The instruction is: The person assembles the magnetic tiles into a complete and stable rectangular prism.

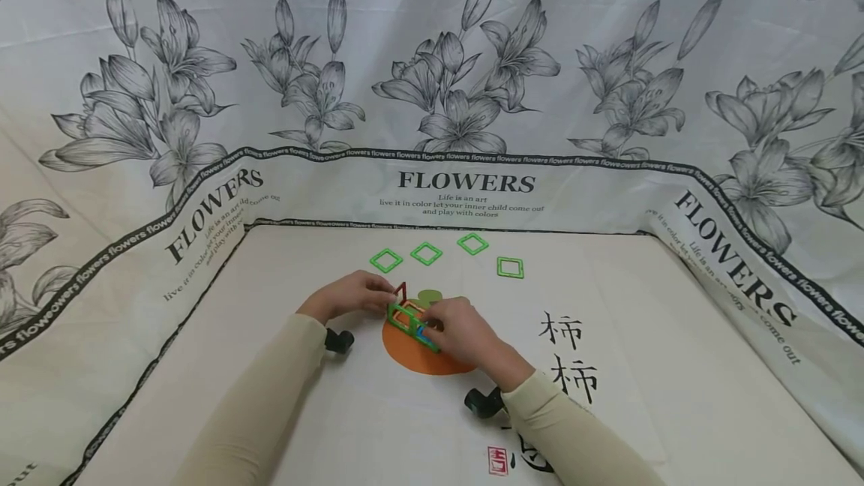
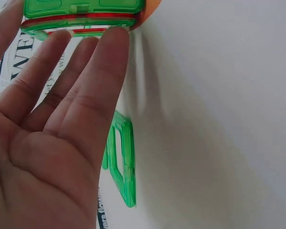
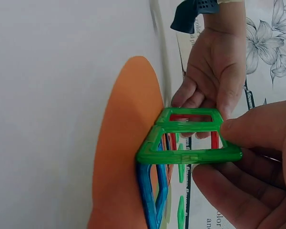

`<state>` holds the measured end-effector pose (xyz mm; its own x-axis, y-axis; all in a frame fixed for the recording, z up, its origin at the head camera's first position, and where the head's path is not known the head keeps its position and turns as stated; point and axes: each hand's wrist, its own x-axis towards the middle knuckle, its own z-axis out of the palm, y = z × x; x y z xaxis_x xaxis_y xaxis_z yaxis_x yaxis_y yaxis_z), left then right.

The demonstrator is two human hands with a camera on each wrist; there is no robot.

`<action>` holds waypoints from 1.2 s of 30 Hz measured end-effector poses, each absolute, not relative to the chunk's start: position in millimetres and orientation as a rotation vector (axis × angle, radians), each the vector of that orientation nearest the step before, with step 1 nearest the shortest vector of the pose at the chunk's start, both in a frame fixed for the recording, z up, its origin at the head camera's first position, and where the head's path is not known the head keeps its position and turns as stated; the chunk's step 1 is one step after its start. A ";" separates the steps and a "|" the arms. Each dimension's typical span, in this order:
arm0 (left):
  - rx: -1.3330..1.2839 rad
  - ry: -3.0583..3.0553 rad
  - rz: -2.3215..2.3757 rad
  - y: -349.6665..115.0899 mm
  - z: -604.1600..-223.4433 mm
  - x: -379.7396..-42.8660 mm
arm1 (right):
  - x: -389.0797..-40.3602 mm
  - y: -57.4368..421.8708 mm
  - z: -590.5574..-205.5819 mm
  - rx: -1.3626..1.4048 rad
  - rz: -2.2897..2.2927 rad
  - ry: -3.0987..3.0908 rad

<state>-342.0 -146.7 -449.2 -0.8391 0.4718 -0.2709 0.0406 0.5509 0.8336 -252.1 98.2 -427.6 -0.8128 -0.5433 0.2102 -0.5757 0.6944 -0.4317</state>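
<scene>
A small structure of see-through magnetic tiles [image 1: 407, 319] stands over the printed orange fruit in the head view. Green square frames [image 3: 188, 156] form its upper side, a blue frame [image 3: 155, 195] hangs below them, and red and orange edges show behind. My right hand [image 1: 466, 330] pinches the near green frame at its side, thumb above and fingers beneath. At the far left end, my left hand [image 1: 351, 295] holds the structure by a red tile [image 1: 401, 291] with its fingertips. From the left wrist, the long fingers [image 2: 97, 71] reach up to the red-and-green edge.
Several loose green square tiles [image 1: 386, 260] lie in a row behind the structure. The white tablecloth [image 1: 607, 268] carries printed characters at the right. Flower-printed fabric [image 1: 466, 193] rises at the back and sides. Dark wrist-camera mounts [image 1: 482, 402] sit near both wrists.
</scene>
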 end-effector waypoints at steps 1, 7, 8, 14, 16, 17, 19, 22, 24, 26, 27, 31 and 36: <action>0.411 2.310 1.236 -146.7 -449.0 -342.5 | -251.3 97.4 -428.1 0.932 0.751 -2.824; 0.407 2.314 1.242 -145.8 -450.4 -344.7 | -246.4 93.3 -431.1 0.876 0.742 -2.812; 0.409 2.317 1.243 -145.4 -450.8 -344.8 | -246.0 92.7 -431.7 0.873 0.742 -2.807; 0.432 2.339 1.249 -141.1 -449.3 -343.9 | -244.4 89.7 -434.5 0.849 0.715 -2.786; 0.432 2.355 1.250 -139.5 -448.7 -343.8 | -243.6 88.7 -435.0 0.845 0.706 -2.776; 0.427 2.360 1.250 -138.6 -449.1 -344.2 | -243.4 88.3 -435.6 0.844 0.700 -2.770; 0.426 2.369 1.254 -136.7 -449.9 -344.6 | -242.6 87.3 -436.8 0.839 0.678 -2.752; 0.434 2.377 1.263 -133.0 -450.4 -344.9 | -241.3 85.4 -438.4 0.828 0.663 -2.718; 0.437 2.379 1.267 -130.3 -449.8 -344.7 | -240.8 83.6 -439.9 0.813 0.655 -2.703; 0.429 2.390 1.267 -127.6 -448.9 -344.5 | -240.4 81.4 -440.6 0.802 0.665 -2.692; 0.424 2.396 1.268 -126.1 -448.9 -344.5 | -240.2 80.2 -440.9 0.792 0.669 -2.688; 0.408 2.440 1.251 -120.2 -449.3 -345.8 | -239.7 74.9 -442.9 0.745 0.700 -2.675; 0.416 2.482 1.223 -113.6 -450.5 -349.0 | -239.0 68.6 -444.9 0.674 0.735 -2.655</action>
